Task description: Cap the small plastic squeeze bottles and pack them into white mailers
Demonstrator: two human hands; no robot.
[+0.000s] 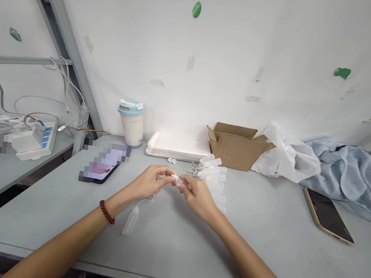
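My left hand (150, 181) and my right hand (197, 195) meet above the grey table (260, 246), both pinching a small white plastic part (176, 178) between their fingertips. A thin tube runs down from my left hand to a small translucent bottle (130, 220) lying on the table beneath my left wrist. A row of similar small clear bottles (213, 172) lies just behind my right hand. A red bead bracelet is on my left wrist.
A phone (102, 168) lies left of my hands, a tablet (327, 215) far right. Along the wall: a lidded cup (131, 123), white trays (176, 149), an open cardboard box (235, 147), a plastic bag (287, 158), blue cloth (353, 179). A power strip (34, 140) sits left.
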